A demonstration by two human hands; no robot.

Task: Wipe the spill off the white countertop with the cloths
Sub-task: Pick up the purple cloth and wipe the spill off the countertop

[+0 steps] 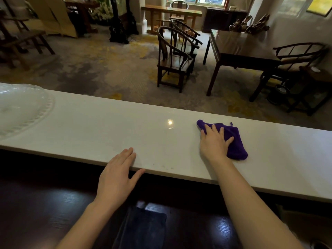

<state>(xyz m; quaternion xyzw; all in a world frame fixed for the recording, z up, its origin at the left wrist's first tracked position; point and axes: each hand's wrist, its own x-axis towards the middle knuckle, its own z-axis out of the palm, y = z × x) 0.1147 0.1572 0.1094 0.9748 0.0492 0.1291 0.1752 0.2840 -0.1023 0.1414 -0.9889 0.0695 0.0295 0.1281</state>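
A long white countertop [93, 126] runs across the view from left to right. On its right half lies a folded purple cloth [235, 142]. My right hand [213, 142] lies flat on the cloth's left part, fingers spread, pressing it to the surface. My left hand [117, 175] rests at the counter's near edge, fingers extended onto the top and thumb along the edge, holding nothing. A few small dark specks [165, 166] show near the front edge between my hands. A ceiling light reflects on the surface [170, 122].
A clear glass dish [21, 105] sits on the counter at far left. Below the counter is a dark wooden surface with a dark blue cloth [143, 229]. Beyond the counter stand wooden chairs [175, 58] and a dark table [240, 49] on carpet.
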